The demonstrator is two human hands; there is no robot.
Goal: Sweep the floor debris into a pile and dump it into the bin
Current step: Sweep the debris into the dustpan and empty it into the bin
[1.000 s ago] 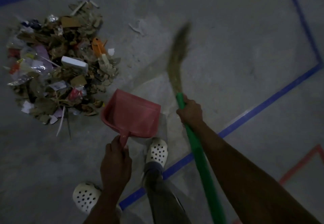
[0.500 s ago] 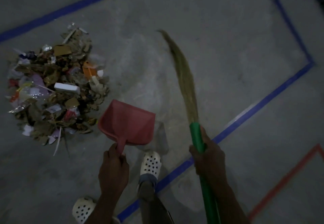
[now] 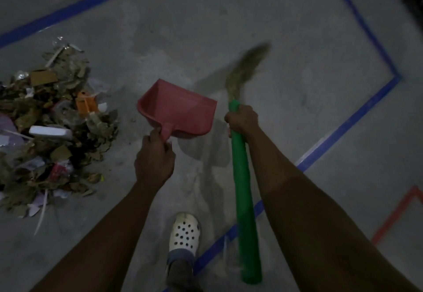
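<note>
Shows two bare forearms, a bare left hand (image 3: 154, 161) and a bare right hand (image 3: 242, 120). Wears a white moulded clog (image 3: 185, 234) on one foot, rounded at the toe and dotted with rows of small round holes. Has a dull blue-grey band (image 3: 180, 254) behind the clog, cuff or strap unclear, then a dark grey trouser leg (image 3: 183, 278).

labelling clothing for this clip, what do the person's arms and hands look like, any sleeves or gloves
The left forearm and right forearm are bare to the frame edge, no sleeve in view. The left hand and right hand wear no gloves; neither wrist shows a watch or band. Too dim to tell about rings.
</note>
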